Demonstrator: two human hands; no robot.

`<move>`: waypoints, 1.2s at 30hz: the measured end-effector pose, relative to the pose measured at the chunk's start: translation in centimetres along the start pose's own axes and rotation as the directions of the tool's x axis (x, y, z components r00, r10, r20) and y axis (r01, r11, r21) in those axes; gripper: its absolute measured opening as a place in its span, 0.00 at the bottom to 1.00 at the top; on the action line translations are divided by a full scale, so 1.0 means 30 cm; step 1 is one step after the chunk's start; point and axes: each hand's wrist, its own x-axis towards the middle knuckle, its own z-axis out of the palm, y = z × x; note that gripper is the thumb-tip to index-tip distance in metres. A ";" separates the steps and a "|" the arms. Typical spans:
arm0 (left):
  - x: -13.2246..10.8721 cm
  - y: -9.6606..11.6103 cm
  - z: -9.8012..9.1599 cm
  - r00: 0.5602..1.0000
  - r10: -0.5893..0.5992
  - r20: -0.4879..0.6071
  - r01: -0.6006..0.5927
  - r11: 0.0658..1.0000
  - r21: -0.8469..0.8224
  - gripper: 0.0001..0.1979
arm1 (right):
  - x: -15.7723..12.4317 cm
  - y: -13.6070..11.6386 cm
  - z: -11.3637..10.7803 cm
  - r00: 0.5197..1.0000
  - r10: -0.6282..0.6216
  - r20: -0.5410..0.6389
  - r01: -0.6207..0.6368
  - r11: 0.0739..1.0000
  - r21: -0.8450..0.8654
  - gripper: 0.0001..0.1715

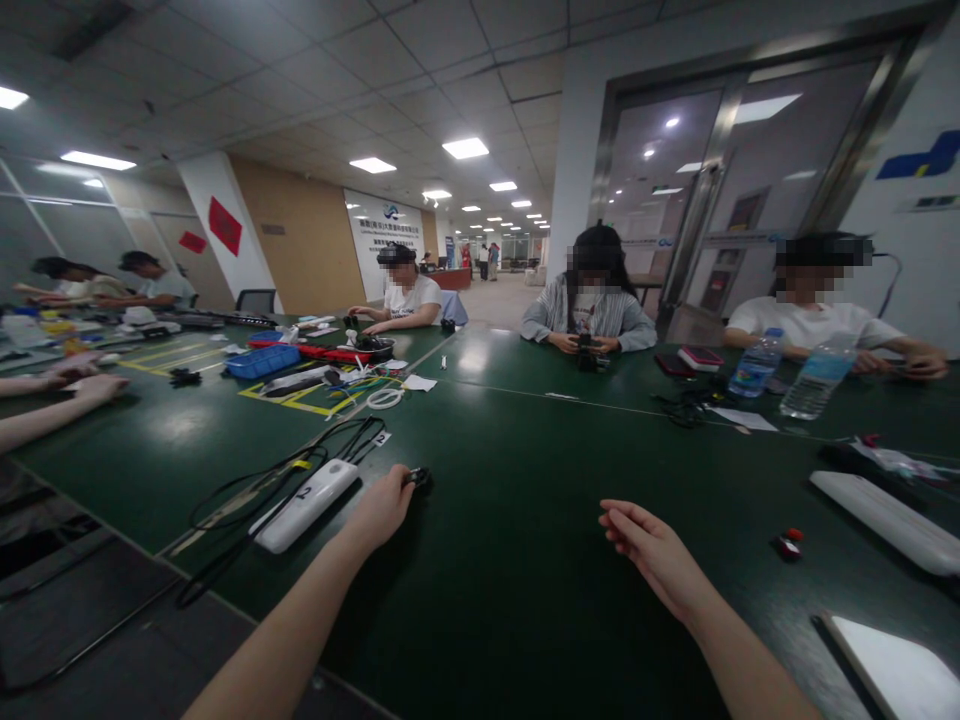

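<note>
My left hand (pixel 382 508) is closed on a small black object (pixel 419 477), just above or on the green table (pixel 517 560). Its exact kind is too dark and small to make out. To the left of that hand lies a white power bank-like block marked 2 (pixel 307 505), with black cables (pixel 259 475) around it. My right hand (pixel 649 550) is held over the table at the right, fingers stretched out and nothing visible in them. Farther right of it rests a small red and black item (pixel 788 544).
A white flat device (pixel 892 665) and a long white block (pixel 889 515) lie at the right. Two water bottles (pixel 817 380) stand beyond. A blue tray (pixel 262 361) and a white cable coil (pixel 385 398) are at the back left. Several people sit around the table.
</note>
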 end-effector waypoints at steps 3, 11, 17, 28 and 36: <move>0.003 0.003 0.002 1.000 -0.008 -0.007 0.008 1.000 0.012 0.12 | 0.001 0.001 0.000 1.000 0.002 -0.009 -0.002 1.000 -0.003 0.18; 0.003 0.030 -0.006 1.000 0.002 0.003 -0.002 1.000 0.029 0.11 | -0.001 0.003 0.001 1.000 -0.003 -0.004 0.003 1.000 -0.003 0.18; 0.002 0.020 0.003 0.997 0.077 -0.028 -0.075 0.995 0.062 0.09 | -0.013 -0.015 0.010 1.000 0.016 -0.025 -0.016 1.000 -0.005 0.17; -0.005 0.021 -0.004 0.999 0.041 -0.009 -0.041 0.999 -0.005 0.11 | -0.004 -0.004 0.000 1.000 0.009 -0.002 -0.009 1.000 -0.003 0.18; -0.011 0.011 -0.003 0.997 0.068 -0.035 -0.070 0.997 -0.044 0.14 | -0.015 -0.022 0.015 0.999 0.021 -0.026 -0.021 1.000 0.007 0.16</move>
